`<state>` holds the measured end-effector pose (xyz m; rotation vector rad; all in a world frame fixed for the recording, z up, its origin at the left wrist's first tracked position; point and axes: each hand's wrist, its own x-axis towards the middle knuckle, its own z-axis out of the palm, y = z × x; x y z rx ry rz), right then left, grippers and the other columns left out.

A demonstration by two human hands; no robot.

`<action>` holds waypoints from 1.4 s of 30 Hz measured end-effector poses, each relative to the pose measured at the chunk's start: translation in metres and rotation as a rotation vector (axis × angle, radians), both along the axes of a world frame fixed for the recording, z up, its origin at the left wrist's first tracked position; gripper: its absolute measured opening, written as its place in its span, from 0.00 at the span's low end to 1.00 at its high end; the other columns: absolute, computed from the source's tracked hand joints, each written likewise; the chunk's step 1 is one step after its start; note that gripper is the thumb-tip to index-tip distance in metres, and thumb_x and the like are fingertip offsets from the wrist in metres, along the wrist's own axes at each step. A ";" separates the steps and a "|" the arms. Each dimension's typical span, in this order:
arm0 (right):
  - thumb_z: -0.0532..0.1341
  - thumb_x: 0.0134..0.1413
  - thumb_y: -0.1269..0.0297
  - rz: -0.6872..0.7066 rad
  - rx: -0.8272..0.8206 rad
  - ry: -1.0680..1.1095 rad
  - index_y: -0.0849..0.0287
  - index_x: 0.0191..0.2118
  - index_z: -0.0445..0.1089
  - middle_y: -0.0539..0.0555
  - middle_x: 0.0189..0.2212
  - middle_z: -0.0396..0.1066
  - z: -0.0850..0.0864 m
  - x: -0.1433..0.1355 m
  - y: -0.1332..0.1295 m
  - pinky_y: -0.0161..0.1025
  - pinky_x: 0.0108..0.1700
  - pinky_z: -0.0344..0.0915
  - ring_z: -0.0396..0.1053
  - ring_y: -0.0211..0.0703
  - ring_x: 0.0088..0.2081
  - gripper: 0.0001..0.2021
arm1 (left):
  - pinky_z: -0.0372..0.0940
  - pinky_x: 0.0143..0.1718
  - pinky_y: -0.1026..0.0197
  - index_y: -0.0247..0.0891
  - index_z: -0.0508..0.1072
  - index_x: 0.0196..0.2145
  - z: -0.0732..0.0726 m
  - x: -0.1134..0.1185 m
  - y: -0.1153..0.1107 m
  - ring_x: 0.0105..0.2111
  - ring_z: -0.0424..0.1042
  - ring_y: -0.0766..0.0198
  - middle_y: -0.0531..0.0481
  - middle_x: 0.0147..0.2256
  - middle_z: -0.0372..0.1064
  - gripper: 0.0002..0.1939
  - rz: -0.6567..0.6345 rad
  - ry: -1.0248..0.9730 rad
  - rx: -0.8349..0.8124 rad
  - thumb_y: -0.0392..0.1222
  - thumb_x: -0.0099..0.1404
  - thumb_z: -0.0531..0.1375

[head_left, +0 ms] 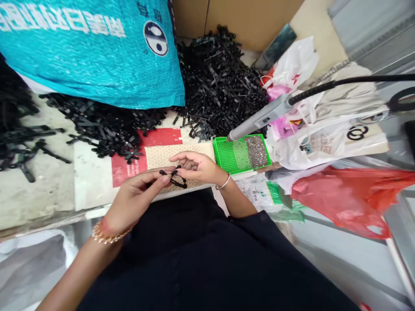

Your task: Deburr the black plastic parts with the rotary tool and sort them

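A small black plastic part with thin crossing arms (174,177) is held between my two hands above the front edge of the table. My left hand (138,192) pinches its left end between thumb and fingers. Against its right side are the thumb and fingertips of my right hand (197,167), closed on it, the other fingers loosely curled. Beneath lies a cream dimpled mat (158,156). Right of my right hand sits a green mesh basket (223,162) with small metal screws (257,151) in its right part. A grey electric screwdriver (259,121) rests its tip at the basket.
Large heaps of black plastic parts (220,82) cover the back of the table, with more at left (22,142). A blue woven sack (97,56) lies over some. Plastic bags (324,142) and a red bag (350,198) crowd the right. The screwdriver's black cable (356,80) runs right.
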<state>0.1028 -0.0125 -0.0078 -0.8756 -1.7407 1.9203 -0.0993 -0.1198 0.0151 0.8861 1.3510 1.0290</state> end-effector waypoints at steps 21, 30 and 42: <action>0.79 0.49 0.55 -0.216 -0.270 0.166 0.54 0.49 0.77 0.49 0.37 0.81 -0.009 0.000 0.013 0.30 0.38 0.74 0.76 0.34 0.37 0.23 | 0.80 0.39 0.63 0.39 0.88 0.34 -0.001 0.014 0.005 0.31 0.83 0.63 0.46 0.33 0.84 0.21 0.002 -0.373 -0.174 0.58 0.52 0.81; 0.79 0.52 0.56 -0.063 -0.249 0.142 0.55 0.46 0.77 0.50 0.37 0.81 0.005 -0.010 0.013 0.31 0.41 0.76 0.78 0.35 0.39 0.19 | 0.80 0.35 0.66 0.36 0.86 0.31 -0.001 0.006 0.007 0.30 0.84 0.62 0.43 0.31 0.84 0.22 -0.100 -0.529 -0.311 0.56 0.49 0.82; 0.78 0.54 0.56 -0.029 -0.305 0.154 0.57 0.46 0.76 0.50 0.38 0.81 0.003 -0.011 0.021 0.28 0.38 0.74 0.77 0.32 0.38 0.18 | 0.80 0.36 0.66 0.35 0.86 0.33 -0.002 0.004 0.006 0.30 0.84 0.64 0.43 0.32 0.85 0.22 -0.091 -0.537 -0.312 0.55 0.50 0.82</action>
